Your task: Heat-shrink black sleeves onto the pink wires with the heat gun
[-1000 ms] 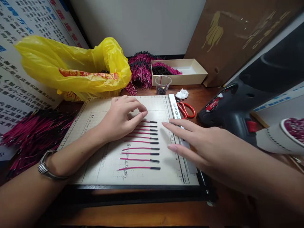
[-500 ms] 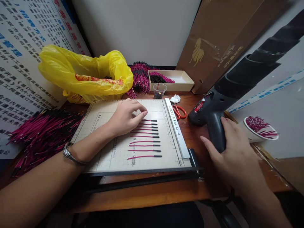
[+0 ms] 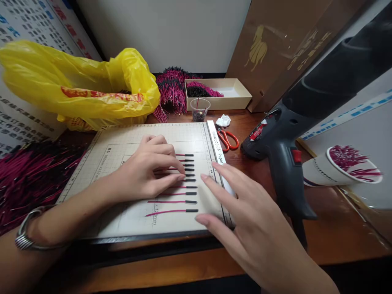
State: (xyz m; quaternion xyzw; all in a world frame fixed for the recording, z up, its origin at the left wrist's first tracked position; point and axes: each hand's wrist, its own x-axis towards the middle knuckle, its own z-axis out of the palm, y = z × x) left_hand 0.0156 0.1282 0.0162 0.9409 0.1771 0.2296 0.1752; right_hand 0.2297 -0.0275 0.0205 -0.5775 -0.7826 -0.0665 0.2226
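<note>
Several magenta wires with black sleeves [image 3: 191, 201] lie in a column on the cream paper cutter board [image 3: 128, 220]. My left hand [image 3: 153, 167] rests over the wires' left parts, its thumb and fingertips close together beside the black sleeves; whether it pinches a wire is hidden. To the right, my right hand [image 3: 245, 212] hovers over the board's right edge with fingers spread and nothing in it. Beyond it stands a dark heat gun [image 3: 280, 159] with a red switch, touched by neither hand.
Behind the board are a yellow bag [image 3: 92, 98], a clear cup [image 3: 200, 111], a cardboard tray [image 3: 220, 104] and red scissors [image 3: 227, 141]. Wire bundles [image 3: 30, 179] lie at the left. A paper cup of wires [image 3: 321, 167] is at the right.
My right hand has left the heat gun's handle and moved left over the board. My left hand has come nearer, down along the row of wires. The camera view has shifted.
</note>
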